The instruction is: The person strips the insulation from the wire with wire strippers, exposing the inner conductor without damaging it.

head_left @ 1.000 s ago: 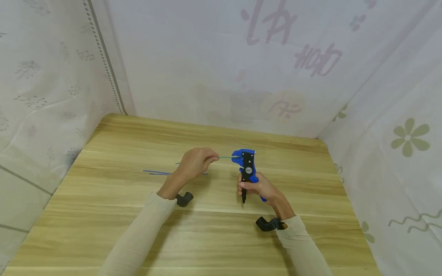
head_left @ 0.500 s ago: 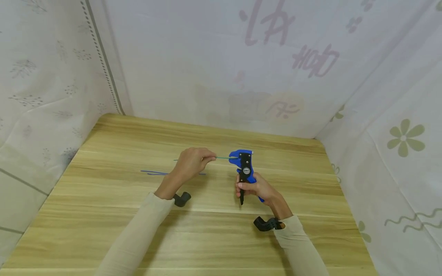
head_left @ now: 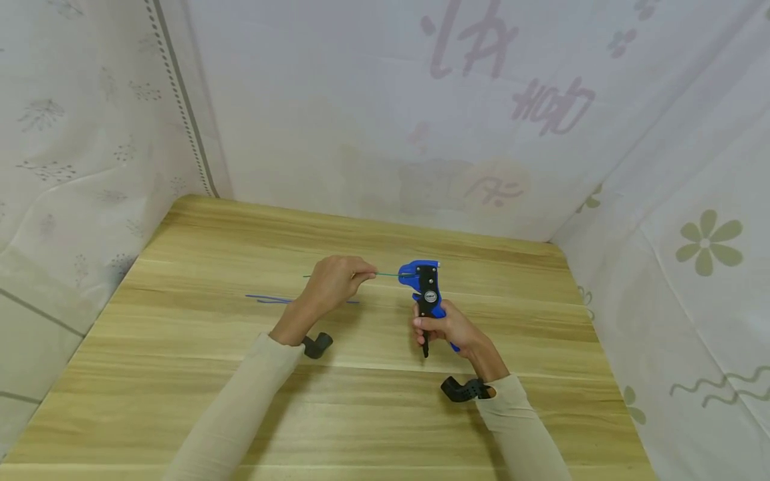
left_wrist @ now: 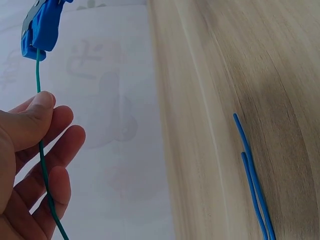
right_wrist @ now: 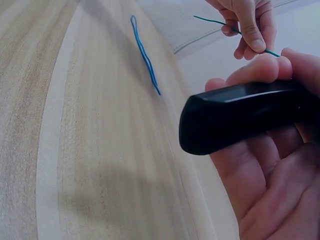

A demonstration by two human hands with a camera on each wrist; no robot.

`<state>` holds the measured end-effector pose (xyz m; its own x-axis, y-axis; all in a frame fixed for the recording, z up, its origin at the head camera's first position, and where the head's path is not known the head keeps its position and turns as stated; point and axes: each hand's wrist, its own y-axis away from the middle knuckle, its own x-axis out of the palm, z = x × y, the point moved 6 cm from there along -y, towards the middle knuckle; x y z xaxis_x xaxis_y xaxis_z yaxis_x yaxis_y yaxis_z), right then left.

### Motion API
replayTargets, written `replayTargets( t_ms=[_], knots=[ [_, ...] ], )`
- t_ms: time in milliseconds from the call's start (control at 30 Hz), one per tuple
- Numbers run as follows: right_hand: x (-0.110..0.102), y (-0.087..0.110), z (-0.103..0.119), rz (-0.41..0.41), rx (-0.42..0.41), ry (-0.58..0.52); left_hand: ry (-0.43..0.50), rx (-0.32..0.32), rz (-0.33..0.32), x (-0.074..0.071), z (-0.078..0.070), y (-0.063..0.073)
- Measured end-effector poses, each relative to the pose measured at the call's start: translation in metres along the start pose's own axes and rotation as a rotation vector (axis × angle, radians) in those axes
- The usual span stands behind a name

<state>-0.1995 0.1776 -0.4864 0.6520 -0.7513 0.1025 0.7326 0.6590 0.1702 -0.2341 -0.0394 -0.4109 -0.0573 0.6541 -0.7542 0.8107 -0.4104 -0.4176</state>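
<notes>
Between thumb and forefinger my left hand point(head_left: 332, 286) pinches a thin green wire point(head_left: 387, 274). In the left wrist view the wire point(left_wrist: 38, 75) runs up from the fingertips into the blue nose of a wire stripper point(left_wrist: 46, 25), and its tail hangs down past the other fingers. My right hand point(head_left: 452, 329) grips the handles of this blue and black wire stripper point(head_left: 428, 284), held upright above the table with its mouth towards the left hand. The black handle point(right_wrist: 240, 117) fills much of the right wrist view. The wire's end inside the mouth is hidden.
Blue wires point(head_left: 265, 298) lie on the wooden table point(head_left: 373, 414), partly behind the left wrist in the head view. Black camera mounts sit at the left wrist point(head_left: 317, 345) and right wrist point(head_left: 463, 389). Patterned white cloth point(head_left: 361, 120) hangs around the table's back and sides.
The black handle's lower end has swung slightly to the right over the last half second. Otherwise both hands keep their places, with the green wire at the stripper's mouth throughout.
</notes>
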Motion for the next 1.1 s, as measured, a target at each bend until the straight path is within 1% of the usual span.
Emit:
replayTargets(
  t_ms=[133,267,600,900,1100],
  knots=[
    [0.0004,0.0,-0.0024,0.001,0.003,-0.018,0.001,-0.008,0.007,0.0012,0.0011,0.0005],
    [0.0007,-0.0006,-0.0048,-0.021,0.008,-0.034,0.002,-0.014,0.008,0.0008,0.0008,0.0008],
    [0.0015,-0.0031,-0.0058,-0.142,0.043,-0.016,0.006,-0.027,0.011,0.0012,0.0024,0.0015],
    [0.0062,-0.0021,-0.0035,-0.182,-0.025,0.012,0.021,-0.005,-0.011,0.0021,0.0027,0.0002],
    [0.0078,-0.0016,-0.0026,-0.183,-0.031,0.015,0.037,-0.006,-0.004,0.0021,0.0024,0.0014]
  ],
)
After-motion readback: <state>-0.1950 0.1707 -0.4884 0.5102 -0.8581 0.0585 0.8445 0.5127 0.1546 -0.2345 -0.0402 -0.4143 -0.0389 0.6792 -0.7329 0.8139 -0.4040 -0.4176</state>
